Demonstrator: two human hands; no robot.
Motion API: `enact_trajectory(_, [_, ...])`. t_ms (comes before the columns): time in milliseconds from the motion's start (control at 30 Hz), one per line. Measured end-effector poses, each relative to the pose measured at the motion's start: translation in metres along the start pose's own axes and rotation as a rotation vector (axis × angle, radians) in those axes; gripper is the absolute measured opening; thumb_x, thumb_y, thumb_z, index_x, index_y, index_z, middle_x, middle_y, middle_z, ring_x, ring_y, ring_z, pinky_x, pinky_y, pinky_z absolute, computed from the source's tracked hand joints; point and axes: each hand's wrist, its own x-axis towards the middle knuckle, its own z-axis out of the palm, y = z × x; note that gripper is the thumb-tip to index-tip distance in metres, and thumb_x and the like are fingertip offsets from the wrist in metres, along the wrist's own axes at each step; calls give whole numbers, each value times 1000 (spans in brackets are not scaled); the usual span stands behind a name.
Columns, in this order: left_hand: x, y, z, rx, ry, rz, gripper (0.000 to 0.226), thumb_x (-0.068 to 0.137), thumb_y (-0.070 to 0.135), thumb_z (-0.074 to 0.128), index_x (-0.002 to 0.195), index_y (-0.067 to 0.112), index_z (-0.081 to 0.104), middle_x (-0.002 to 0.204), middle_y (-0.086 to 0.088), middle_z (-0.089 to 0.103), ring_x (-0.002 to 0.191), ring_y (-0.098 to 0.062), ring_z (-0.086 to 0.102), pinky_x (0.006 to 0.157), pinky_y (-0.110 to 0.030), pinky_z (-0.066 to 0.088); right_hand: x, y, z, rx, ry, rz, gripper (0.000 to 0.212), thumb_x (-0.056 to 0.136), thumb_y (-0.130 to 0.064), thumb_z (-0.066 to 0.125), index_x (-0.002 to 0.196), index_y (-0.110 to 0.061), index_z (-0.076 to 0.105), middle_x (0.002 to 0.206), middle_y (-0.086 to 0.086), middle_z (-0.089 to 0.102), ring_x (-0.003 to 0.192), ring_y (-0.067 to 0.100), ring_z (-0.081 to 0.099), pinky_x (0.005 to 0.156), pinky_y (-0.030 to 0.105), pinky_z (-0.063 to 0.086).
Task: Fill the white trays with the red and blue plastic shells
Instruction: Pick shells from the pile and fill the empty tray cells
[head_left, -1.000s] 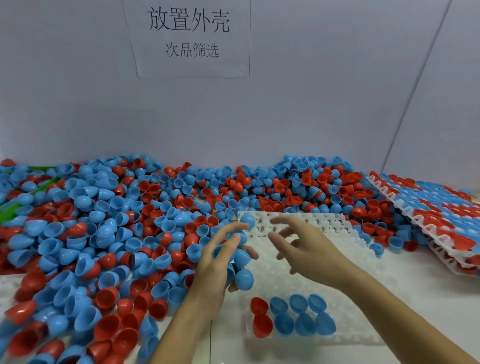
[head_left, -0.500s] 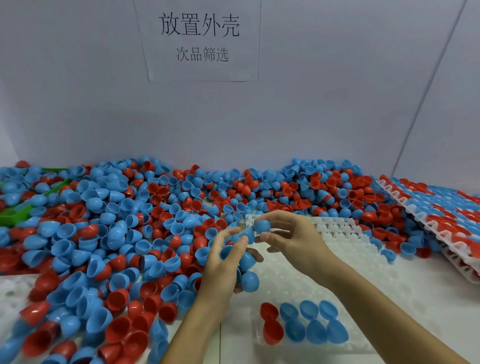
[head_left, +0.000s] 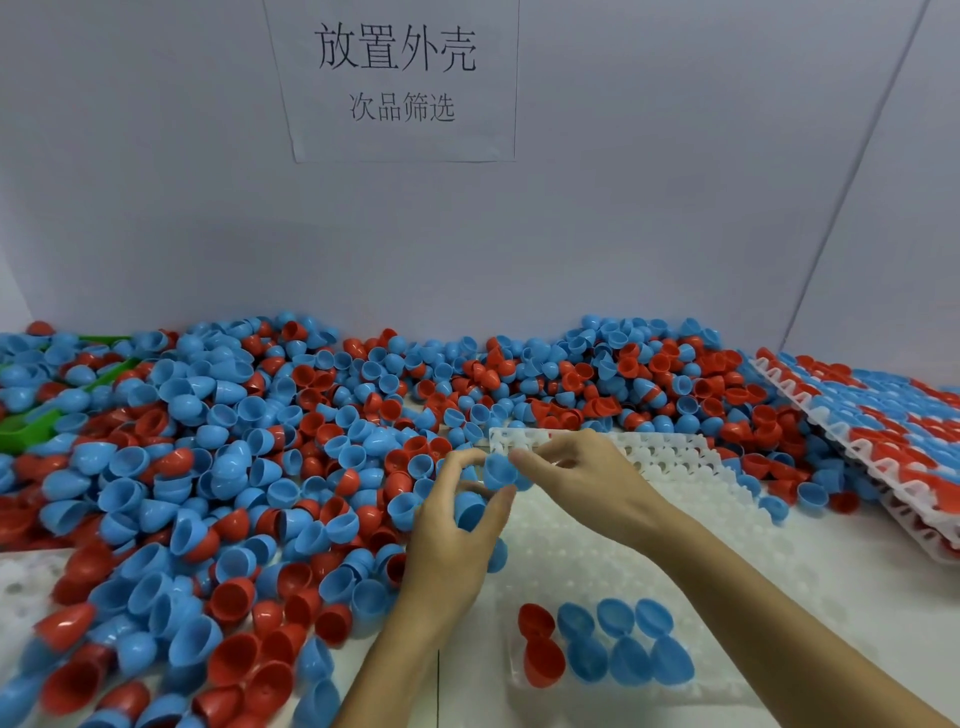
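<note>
Left hand curled round spare blue shells as feed stock; right hand pinches shell at 12 o'clock, bound for tray.

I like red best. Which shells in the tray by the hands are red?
The two at the left end of the tray, one behind the other. The six shells beside them are blue.
</note>
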Motion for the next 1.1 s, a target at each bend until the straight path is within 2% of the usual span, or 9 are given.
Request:
enact_trajectory(67, [-1, 0, 0, 50, -36, 32, 23, 84, 51, 62, 105, 56, 53, 99, 24, 66, 98, 3, 64, 75, -6, 48, 2, -2, 0, 6, -22, 45, 36, 90, -55, 61, 92, -25, 80, 82, -22, 64, 76, -11, 60, 60, 9, 38])
enact_trajectory(200, [-1, -4, 1, 100, -81, 46, 29, 88, 46, 66, 113, 53, 52, 100, 26, 65, 100, 7, 61, 74, -3, 46, 8, 1, -2, 4, -32, 126, 19, 86, -39, 74, 90, -21, 79, 81, -22, 63, 77, -7, 56, 57, 9, 34])
enact_trajectory(333, [-1, -5, 3, 69, -91, -4, 41, 90, 42, 68, 124, 55, 49, 95, 22, 68, 99, 7, 61, 81, -11, 43, 5, 6, -13, 50, 25, 143, 12, 88, -28, 73, 94, -18, 78, 86, -19, 63, 83, -3, 57, 62, 13, 37])
enact_trajectory(400, [-1, -6, 1, 28, -65, -25, 37, 91, 42, 67, 121, 54, 50, 95, 19, 70, 99, 9, 61, 83, -11, 43, -2, 10, -25, 11, 21, 127, 7, 89, -26, 72, 92, -22, 77, 86, -21, 64, 83, 0, 60, 64, 14, 42])
enact_trajectory(467, [1, -6, -1, -16, -25, -44, 32, 87, 48, 65, 117, 53, 53, 98, 13, 71, 99, 8, 61, 88, -22, 48, -15, 18, -41, -79, -6, 102, 4, 90, -25, 72, 90, -28, 74, 87, -20, 66, 83, 2, 63, 63, 15, 46])
enact_trajectory(600, [2, -5, -2, -85, 17, -100, 29, 77, 60, 61, 105, 58, 55, 96, 9, 73, 87, 4, 66, 79, -36, 52, -48, 36, -70, -322, -105, 57, 17, 89, -23, 72, 82, -38, 68, 90, -18, 68, 84, -2, 64, 72, 18, 54])
enact_trajectory(733, [1, -6, -1, -141, 40, -142, 25, 82, 57, 63, 106, 51, 58, 91, 9, 74, 72, -3, 64, 65, -31, 50, -83, 54, -88, -485, -199, 99, 14, 85, -29, 77, 87, -40, 70, 94, -21, 63, 86, -4, 60, 73, 14, 51])
enact_trajectory(900, [2, -2, 1, -306, 98, -260, 7, 96, 34, 64, 99, 40, 66, 91, 3, 74, 61, -10, 60, 46, -25, 43, -106, 67, -75, -582, -268, 130, 9, 85, -37, 76, 93, -40, 72, 97, -24, 57, 89, -2, 55, 75, 18, 50])
enact_trajectory(1100, [4, 6, 2, -467, 145, -379, 9, 92, 35, 67, 85, 39, 71, 90, 0, 75, 58, -4, 64, 55, -28, 44, -109, 66, -58, -644, -306, 92, 21, 88, -39, 72, 110, -37, 71, 97, -27, 53, 87, 0, 54, 75, 17, 50])
